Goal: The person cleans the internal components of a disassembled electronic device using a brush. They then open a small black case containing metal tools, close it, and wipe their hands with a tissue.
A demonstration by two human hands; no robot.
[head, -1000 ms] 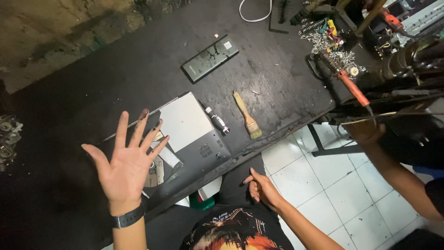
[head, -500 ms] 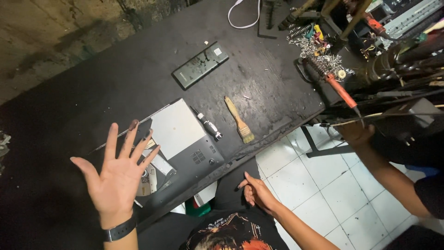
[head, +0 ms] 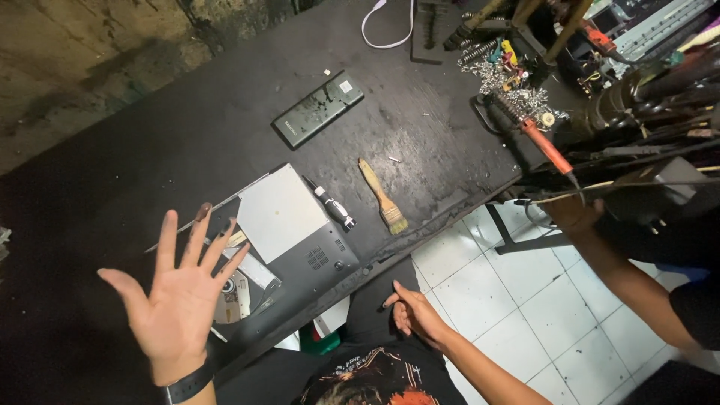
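I find my left hand raised palm-up with all fingers spread wide, holding nothing; it hovers above the near edge of the black workbench, and I judge it a gesture, not a reach. My right hand hangs off the bench over the white tiled floor, fingers loosely curled and empty, touching no tool. Directly beneath the left hand lies the opened laptop base, grey, underside up, with a lighter square panel resting on it and a shiny disc exposed at its near corner, which suggests it was laid flat so the covers could come off. Just beside its far edge sits a small screwdriver, and near that a wooden-handled paintbrush, both set within easy reach. Further up the bench lies a long dark battery pack, well apart from the base. At the bench's right end another person's hand rests beside an orange-handled soldering iron.
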